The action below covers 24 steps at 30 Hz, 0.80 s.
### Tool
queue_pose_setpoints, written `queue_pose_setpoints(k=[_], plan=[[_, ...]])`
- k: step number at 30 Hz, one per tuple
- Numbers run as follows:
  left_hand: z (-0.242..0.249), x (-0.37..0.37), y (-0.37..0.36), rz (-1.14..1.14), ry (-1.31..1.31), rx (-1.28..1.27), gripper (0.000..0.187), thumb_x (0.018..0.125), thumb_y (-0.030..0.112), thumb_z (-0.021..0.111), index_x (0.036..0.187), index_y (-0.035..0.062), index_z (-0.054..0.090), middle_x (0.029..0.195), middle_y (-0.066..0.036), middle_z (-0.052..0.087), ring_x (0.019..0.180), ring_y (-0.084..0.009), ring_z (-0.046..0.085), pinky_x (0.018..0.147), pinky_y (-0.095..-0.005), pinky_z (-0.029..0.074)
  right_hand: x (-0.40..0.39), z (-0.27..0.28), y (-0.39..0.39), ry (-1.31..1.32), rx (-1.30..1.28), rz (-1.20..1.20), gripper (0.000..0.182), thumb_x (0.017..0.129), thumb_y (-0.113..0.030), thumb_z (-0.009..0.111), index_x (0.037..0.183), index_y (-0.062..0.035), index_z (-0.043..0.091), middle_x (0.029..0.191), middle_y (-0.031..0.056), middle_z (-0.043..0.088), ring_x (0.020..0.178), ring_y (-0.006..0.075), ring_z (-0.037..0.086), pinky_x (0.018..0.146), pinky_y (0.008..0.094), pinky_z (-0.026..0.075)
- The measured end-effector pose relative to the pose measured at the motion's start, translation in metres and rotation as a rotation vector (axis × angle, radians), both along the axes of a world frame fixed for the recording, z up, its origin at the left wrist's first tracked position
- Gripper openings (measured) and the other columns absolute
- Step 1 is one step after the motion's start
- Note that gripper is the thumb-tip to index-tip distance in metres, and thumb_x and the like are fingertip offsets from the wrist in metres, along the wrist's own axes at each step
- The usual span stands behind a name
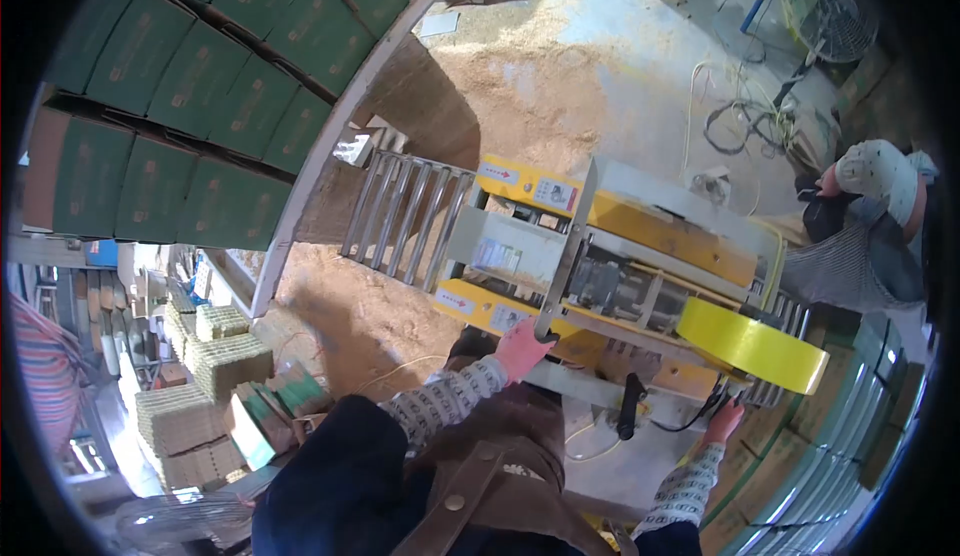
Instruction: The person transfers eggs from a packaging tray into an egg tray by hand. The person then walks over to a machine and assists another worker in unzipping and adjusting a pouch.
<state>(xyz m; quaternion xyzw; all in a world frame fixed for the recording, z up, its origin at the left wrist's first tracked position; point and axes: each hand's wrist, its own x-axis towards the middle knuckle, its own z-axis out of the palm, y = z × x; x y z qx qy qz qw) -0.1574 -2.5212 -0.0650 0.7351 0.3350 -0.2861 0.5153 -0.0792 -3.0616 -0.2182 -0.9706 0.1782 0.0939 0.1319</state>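
Item at hand: taping machine, yellow-sided with a metal frame, set directly in front of the person; wide yellow tape roll mounted at its right end, near side; roller conveyor adjoining the left end.

Left hand: fingers bent at the near end of the metal crossbar, beside a dark knob; whether they close on it, cannot tell. Right hand: low at the machine's near right edge, below the roll and next to a black cable; grip partly hidden, cannot tell if it holds anything. A black handle hangs between the two hands, apart from both.

Handling, by judgement: machine heavy and rigid, best steadied by the frame or crossbar, fingers clear of the rollers; tape roll firm, probably fairly weighty for its size, outer face glossy and likely slick; best held by its two side edges or the core, since a pinch on the face could slip; film edge probably easy to crease.

Surroundings: green cartons stacked at left; another person's sleeve at far right, well apart from both hands.
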Motion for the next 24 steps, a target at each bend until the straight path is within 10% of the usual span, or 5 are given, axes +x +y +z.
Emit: queue_pose_setpoints(k=[11, 18, 20, 22, 24], plan=[[-0.019, 0.003, 0.065, -0.656, -0.212, -0.077, 0.066, 0.083, 0.043, 0.06, 0.132, 0.0022, 0.042, 0.12, -0.024, 0.055, 0.111, -0.0358, 0.054, 0.095, -0.0405, 0.042, -0.011, 0.078, 0.081, 0.025, -0.369, -0.075, 0.046, 0.091, -0.03, 0.048, 0.126, -0.0002, 0.047, 0.124, 0.0222, 0.051, 0.112, 0.0379, 0.049, 0.092, 0.0431, 0.042], [-0.056, 0.003, 0.311, -0.028, -0.433, 0.094, 0.048, 0.083, 0.016, 0.061, 0.126, -0.0013, 0.048, 0.115, -0.022, 0.058, 0.105, -0.0265, 0.058, 0.09, -0.035, 0.046, -0.116, 0.098, 0.253, -0.489, 0.563, -0.81, 0.049, 0.091, -0.024, 0.054, 0.133, -0.0026, 0.042, 0.128, 0.0178, 0.051, 0.116, 0.0252, 0.049, 0.099, 0.0342, 0.037], [-0.052, 0.017, 0.383, -0.035, -0.218, 0.514, 0.062, 0.085, 0.026, 0.06, 0.134, -0.0016, 0.036, 0.122, -0.024, 0.051, 0.111, -0.0304, 0.053, 0.095, -0.0372, 0.042, -0.149, 0.095, 0.263, 0.018, -0.136, -0.44, 0.047, 0.091, -0.026, 0.049, 0.131, -0.0004, 0.044, 0.127, 0.0229, 0.049, 0.118, 0.0368, 0.047, 0.1, 0.0402, 0.037], [-0.069, 0.02, 0.44, -0.053, 0.254, 0.77, 0.08, 0.086, 0.039, 0.06, 0.143, -0.0014, 0.021, 0.139, -0.028, 0.036, 0.126, -0.0342, 0.041, 0.103, -0.0413, 0.034, -0.142, 0.117, 0.273, -0.104, 0.406, -0.696, 0.048, 0.092, -0.026, 0.052, 0.129, 0.0031, 0.044, 0.129, 0.0234, 0.047, 0.118, 0.0349, 0.046, 0.097, 0.0384, 0.039], [-0.145, -0.012, 0.491, 0.221, 0.248, 0.467, 0.092, 0.082, 0.045, 0.062, 0.144, -0.001, 0.012, 0.144, -0.028, 0.027, 0.131, -0.0361, 0.034, 0.106, -0.0422, 0.03, -0.148, 0.116, 0.282, 0.091, -0.006, -0.468, 0.051, 0.092, -0.029, 0.051, 0.131, 0.0031, 0.041, 0.134, 0.0221, 0.043, 0.124, 0.0364, 0.04, 0.105, 0.0423, 0.031]])
